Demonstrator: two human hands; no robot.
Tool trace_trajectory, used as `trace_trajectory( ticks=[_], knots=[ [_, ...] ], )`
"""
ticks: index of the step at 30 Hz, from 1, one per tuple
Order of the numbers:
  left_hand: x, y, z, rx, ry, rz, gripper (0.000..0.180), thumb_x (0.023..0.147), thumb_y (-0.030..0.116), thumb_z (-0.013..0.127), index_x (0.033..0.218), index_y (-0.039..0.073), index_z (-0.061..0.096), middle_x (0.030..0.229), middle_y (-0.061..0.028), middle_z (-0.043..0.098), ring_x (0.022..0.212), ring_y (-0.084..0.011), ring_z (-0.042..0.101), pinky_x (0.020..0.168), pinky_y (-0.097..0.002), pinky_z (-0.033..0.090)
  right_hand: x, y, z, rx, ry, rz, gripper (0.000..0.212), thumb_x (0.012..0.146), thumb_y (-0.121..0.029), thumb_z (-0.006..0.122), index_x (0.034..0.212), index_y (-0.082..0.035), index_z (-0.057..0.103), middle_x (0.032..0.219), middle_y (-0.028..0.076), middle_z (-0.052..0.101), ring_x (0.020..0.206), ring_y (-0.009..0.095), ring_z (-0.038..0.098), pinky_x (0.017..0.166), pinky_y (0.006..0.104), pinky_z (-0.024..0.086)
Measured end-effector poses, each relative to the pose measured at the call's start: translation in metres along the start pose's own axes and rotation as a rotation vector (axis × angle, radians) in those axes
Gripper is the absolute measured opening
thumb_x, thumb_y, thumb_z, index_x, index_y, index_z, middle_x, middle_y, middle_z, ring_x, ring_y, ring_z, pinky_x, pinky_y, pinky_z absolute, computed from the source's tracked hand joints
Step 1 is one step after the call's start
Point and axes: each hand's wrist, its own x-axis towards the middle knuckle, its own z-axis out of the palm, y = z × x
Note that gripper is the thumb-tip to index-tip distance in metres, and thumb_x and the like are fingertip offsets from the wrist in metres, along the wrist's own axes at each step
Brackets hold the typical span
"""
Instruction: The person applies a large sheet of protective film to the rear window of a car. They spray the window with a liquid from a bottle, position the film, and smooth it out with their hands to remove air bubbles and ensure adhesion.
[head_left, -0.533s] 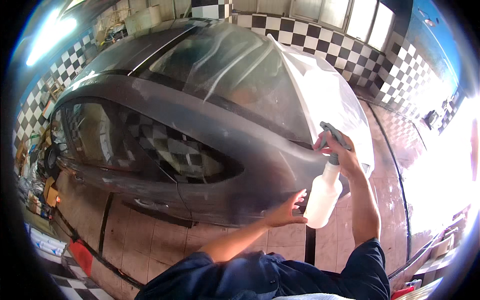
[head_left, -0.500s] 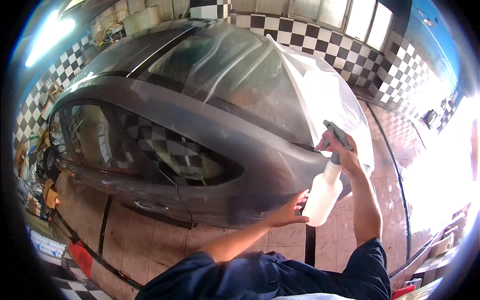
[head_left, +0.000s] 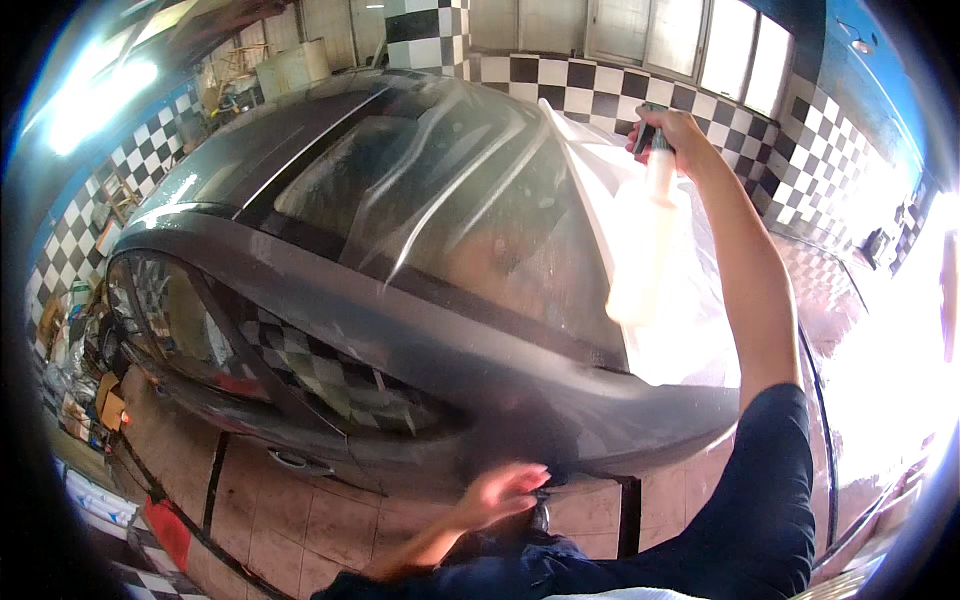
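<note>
My right hand [head_left: 680, 140] is raised with its fingers wrapped round the dark trigger head of a translucent white spray bottle [head_left: 648, 255]. The bottle hangs over the white sheet [head_left: 710, 350] draped at the right end of a dark grey car [head_left: 440, 300]. Beside the car's lower side, my left hand [head_left: 505, 493] is open, its fingers stretched out and slightly blurred; nothing is in it. Across the car's glass [head_left: 470, 230] lies clear film with several long pale creases, and its right edge meets the white sheet.
Black-and-white checkered walls [head_left: 590, 90] stand behind the car, with windows [head_left: 690, 45] above. Clutter and a cardboard box [head_left: 110, 400] lie on the left, near a red object [head_left: 168, 533]. Glare washes out the right side. Tiled floor [head_left: 300, 520] runs along the car.
My right hand has carried the spray bottle up and away over the sheet. My left hand has come off the bottle's base and dropped lower left. The view has shifted slightly.
</note>
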Motion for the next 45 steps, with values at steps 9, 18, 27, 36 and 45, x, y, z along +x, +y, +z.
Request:
trace_trajectory(
  ticks=[9, 18, 27, 36, 45],
  knots=[
    [-0.183, -0.131, -0.031, 0.020, 1.072, -0.559, 0.050, 0.086, 0.013, 0.067, 0.129, 0.002, 0.045, 0.118, -0.0131, 0.059, 0.111, -0.0216, 0.057, 0.094, -0.0330, 0.045, 0.183, -0.019, -0.033, -0.053, 0.080, -0.078, 0.018, 0.087, -0.014, 0.059, 0.090, 0.001, 0.050, 0.071, 0.015, 0.058, 0.056, 0.026, 0.060, 0.049, 0.0419, 0.056],
    [-0.224, -0.161, 0.019, -0.163, 1.170, -0.845, 0.048, 0.086, 0.022, 0.066, 0.126, 0.003, 0.047, 0.112, -0.0112, 0.059, 0.104, -0.0210, 0.057, 0.088, -0.0316, 0.046, 0.139, -0.036, -0.007, -0.033, -0.129, -0.031, 0.017, 0.086, -0.017, 0.060, 0.087, -0.001, 0.055, 0.068, 0.011, 0.058, 0.057, 0.023, 0.061, 0.048, 0.0354, 0.053],
    [-0.312, -0.225, 0.042, -0.343, 1.076, -0.892, 0.047, 0.087, 0.030, 0.064, 0.122, 0.004, 0.049, 0.106, -0.0092, 0.058, 0.097, -0.0204, 0.058, 0.082, -0.0302, 0.047, -0.147, -0.054, 0.003, -0.385, -0.446, -0.176, 0.033, 0.088, -0.030, 0.061, 0.095, 0.003, 0.060, 0.078, 0.010, 0.064, 0.075, 0.017, 0.065, 0.043, 0.0274, 0.051],
    [-0.406, -0.281, 0.026, -0.558, 0.854, -0.923, 0.048, 0.087, 0.038, 0.063, 0.119, 0.005, 0.051, 0.099, -0.0073, 0.058, 0.090, -0.0198, 0.058, 0.076, -0.0289, 0.048, -0.375, 0.046, -0.052, -0.428, 0.122, -0.084, 0.032, 0.082, -0.019, 0.063, 0.106, 0.002, 0.059, 0.082, 0.010, 0.064, 0.067, 0.016, 0.064, 0.042, 0.0252, 0.050],
    [-0.478, -0.385, 0.059, -0.498, 0.548, -1.055, 0.059, 0.081, 0.057, 0.063, 0.114, 0.009, 0.054, 0.097, -0.0071, 0.053, 0.082, -0.0206, 0.054, 0.068, -0.0323, 0.047, -0.540, 0.200, 0.013, -0.582, -0.093, 0.122, 0.045, 0.086, -0.014, 0.064, 0.128, -0.003, 0.051, 0.125, 0.012, 0.058, 0.107, 0.020, 0.059, 0.085, 0.0338, 0.053]
  ],
)
